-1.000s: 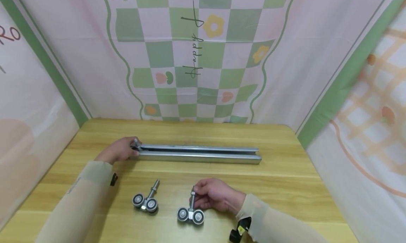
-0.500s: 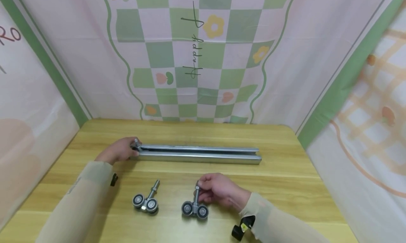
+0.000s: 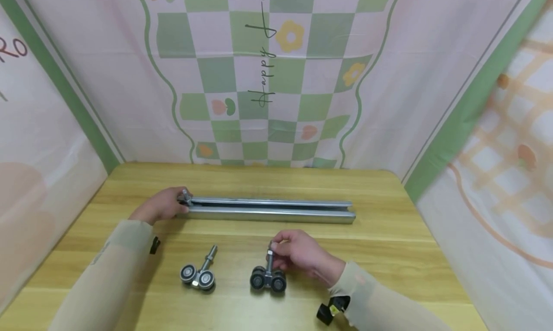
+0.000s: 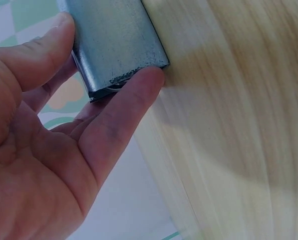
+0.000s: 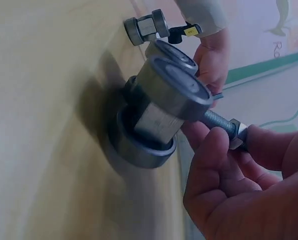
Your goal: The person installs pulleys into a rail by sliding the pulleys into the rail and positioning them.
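In the head view my left hand [image 3: 161, 205] holds the left end of a metal channel rail [image 3: 276, 217], which lies open side up across the table. A threaded bolt [image 3: 186, 195] stands up from the rail at that end; what lies below it is hidden. The left wrist view shows thumb and fingers around the rail's end [image 4: 116, 45]. My right hand [image 3: 304, 255] pinches the threaded stem of a trolley roller [image 3: 278, 284], wheels downward. In the right wrist view thumb and fingers are at its nut [image 5: 237, 134]. A second trolley roller [image 3: 206, 279] lies to the left.
Everything stands on a wooden table [image 3: 389, 254]. Patterned cloth walls [image 3: 250, 76] rise behind it and at both sides. A black wrist camera [image 3: 332, 309] sits under the right sleeve.
My right hand has moved slightly away from me and to the right with the roller, whose stem has tipped more upright. The left hand, the rail and the other roller stay put.
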A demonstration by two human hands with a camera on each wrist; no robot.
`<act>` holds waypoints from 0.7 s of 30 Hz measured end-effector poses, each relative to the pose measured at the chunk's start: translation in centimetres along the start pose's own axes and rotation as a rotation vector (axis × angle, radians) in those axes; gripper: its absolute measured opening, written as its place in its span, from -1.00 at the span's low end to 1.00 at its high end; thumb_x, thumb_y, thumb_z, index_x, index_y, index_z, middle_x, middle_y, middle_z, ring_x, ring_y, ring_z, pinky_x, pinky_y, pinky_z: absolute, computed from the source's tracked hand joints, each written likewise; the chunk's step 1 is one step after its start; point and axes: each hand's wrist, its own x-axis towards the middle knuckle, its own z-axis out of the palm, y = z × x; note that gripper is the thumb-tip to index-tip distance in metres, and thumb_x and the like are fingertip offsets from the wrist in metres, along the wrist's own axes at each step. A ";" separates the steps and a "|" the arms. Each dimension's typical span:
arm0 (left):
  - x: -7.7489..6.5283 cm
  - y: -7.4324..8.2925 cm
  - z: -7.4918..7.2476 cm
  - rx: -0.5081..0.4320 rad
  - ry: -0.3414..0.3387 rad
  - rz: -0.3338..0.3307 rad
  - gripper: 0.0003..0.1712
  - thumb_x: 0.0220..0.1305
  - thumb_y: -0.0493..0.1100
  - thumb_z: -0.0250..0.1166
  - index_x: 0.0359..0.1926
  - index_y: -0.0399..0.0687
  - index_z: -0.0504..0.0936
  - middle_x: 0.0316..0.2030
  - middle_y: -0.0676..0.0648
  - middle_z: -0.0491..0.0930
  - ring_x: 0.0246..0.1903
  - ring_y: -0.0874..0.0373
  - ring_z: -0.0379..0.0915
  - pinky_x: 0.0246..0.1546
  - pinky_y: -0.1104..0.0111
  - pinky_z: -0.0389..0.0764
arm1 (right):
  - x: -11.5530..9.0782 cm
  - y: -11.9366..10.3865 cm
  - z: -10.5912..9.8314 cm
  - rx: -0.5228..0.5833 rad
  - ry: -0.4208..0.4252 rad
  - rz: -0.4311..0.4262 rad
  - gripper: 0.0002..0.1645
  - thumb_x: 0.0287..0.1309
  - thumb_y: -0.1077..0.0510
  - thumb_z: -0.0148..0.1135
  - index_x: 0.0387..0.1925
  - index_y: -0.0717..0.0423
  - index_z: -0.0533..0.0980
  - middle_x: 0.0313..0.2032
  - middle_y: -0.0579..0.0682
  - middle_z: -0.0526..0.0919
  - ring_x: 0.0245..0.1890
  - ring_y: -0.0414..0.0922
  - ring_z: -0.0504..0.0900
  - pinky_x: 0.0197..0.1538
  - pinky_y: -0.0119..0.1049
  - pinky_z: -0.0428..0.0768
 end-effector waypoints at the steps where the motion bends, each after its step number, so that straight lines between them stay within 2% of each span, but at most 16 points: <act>1: 0.0 0.0 0.0 -0.001 0.000 0.002 -0.63 0.30 -0.24 0.31 0.11 -0.18 0.54 -0.03 -0.21 0.57 -0.08 -0.12 0.46 0.01 -0.13 0.45 | 0.0 -0.2 0.1 -0.032 0.009 -0.023 -0.85 0.33 0.25 0.19 -0.19 0.31 0.55 -0.38 0.16 0.70 -0.49 -0.07 0.66 -0.40 -0.26 0.62; 8: 0.0 -0.1 0.0 0.007 0.008 0.023 -0.64 0.30 -0.25 0.30 0.11 -0.19 0.54 -0.04 -0.21 0.57 -0.10 -0.11 0.47 -0.01 -0.11 0.46 | -0.5 -0.9 0.8 -0.223 0.053 -0.152 -0.88 0.30 0.30 0.22 -0.18 0.30 0.59 -0.39 0.05 0.68 -0.40 0.02 0.66 -0.29 -0.14 0.67; 14: 0.1 -0.2 0.1 0.011 0.013 0.035 -0.65 0.31 -0.24 0.29 0.10 -0.19 0.54 -0.06 -0.20 0.58 -0.13 -0.09 0.47 -0.04 -0.08 0.47 | -1.2 -1.1 1.3 -0.403 0.081 -0.201 -0.89 0.32 0.22 0.22 -0.20 0.16 0.63 -0.38 -0.09 0.65 -0.35 -0.09 0.63 -0.25 -0.22 0.65; 21: 0.0 -0.2 0.0 0.010 0.005 0.038 -0.67 0.32 -0.24 0.29 0.08 -0.19 0.54 -0.09 -0.18 0.58 -0.16 -0.06 0.46 -0.07 -0.04 0.49 | -2.0 -1.1 1.7 -0.561 0.094 -0.288 -0.91 0.29 0.16 0.25 -0.21 0.01 0.63 -0.33 -0.25 0.63 -0.27 -0.19 0.59 -0.13 -0.17 0.57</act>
